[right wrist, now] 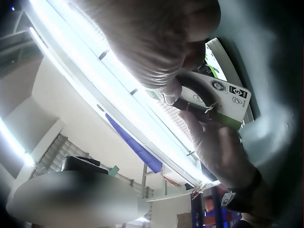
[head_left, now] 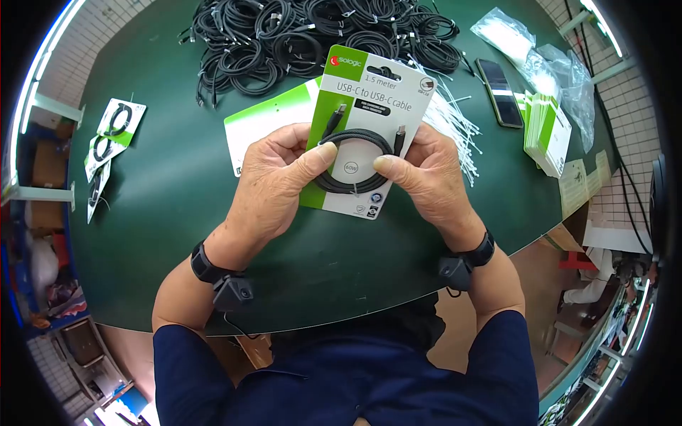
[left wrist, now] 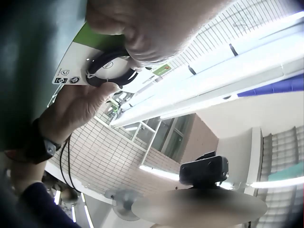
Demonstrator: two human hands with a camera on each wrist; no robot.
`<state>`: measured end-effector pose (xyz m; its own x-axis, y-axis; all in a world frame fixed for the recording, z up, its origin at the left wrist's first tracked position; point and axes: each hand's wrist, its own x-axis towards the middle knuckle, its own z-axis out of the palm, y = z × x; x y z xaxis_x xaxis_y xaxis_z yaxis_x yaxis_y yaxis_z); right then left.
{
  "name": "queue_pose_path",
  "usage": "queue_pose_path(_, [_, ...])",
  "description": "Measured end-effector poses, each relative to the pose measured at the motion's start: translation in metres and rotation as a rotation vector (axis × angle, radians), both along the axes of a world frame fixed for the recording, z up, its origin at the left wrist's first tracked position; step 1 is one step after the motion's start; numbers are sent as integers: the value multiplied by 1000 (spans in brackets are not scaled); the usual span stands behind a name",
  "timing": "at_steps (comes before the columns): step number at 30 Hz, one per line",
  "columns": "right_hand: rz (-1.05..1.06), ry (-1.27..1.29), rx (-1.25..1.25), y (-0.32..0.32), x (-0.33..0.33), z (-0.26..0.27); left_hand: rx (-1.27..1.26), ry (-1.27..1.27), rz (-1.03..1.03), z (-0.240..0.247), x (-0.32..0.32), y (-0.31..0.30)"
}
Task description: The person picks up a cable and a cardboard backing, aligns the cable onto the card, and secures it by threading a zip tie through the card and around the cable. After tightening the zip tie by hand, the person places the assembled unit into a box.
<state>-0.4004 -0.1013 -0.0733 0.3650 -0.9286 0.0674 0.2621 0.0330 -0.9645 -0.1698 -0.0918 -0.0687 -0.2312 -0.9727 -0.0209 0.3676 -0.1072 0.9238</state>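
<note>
Both hands hold a white and green USB-C cable card (head_left: pixel 387 89) upright above the table, face toward the head camera. A black coiled cable (head_left: pixel 355 189) lies against its front, its two plugs standing up near the card's side edges. My left hand (head_left: pixel 273 177) grips the left edge, thumb on the coil and fingers behind. From the other side my right hand (head_left: pixel 432 174) does the same, its thumb on the coil's right part. A small tie shows at the coil's bottom. The fingers behind the card are mostly hidden.
Coiled black cables (head_left: pixel 298 50) are heaped at the back. White cable ties (head_left: pixel 455 121) and a phone (head_left: pixel 501 92) lie to the right, beside stacked cards (head_left: pixel 547 135) and plastic bags (head_left: pixel 504 35). Flat cards (head_left: pixel 263 128) lie behind the left hand; carded cables (head_left: pixel 117 128) sit far left.
</note>
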Motion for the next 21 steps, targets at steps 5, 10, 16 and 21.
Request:
queue_pose_path(5, [12,-135,-13,-1,1,-6,79,114,-69,-3,0,0])
queue_pose_path(10, [42,-102,38,-1,-1,-6,50,71,-56,-1,1,-1])
queue_pose_path(16, [-45,-56,-24,1,0,-4,-133,-91,23,11,-10,10])
queue_pose_path(21, [-75,-100,1,0,0,-9,-231,-282,94,8,-14,17])
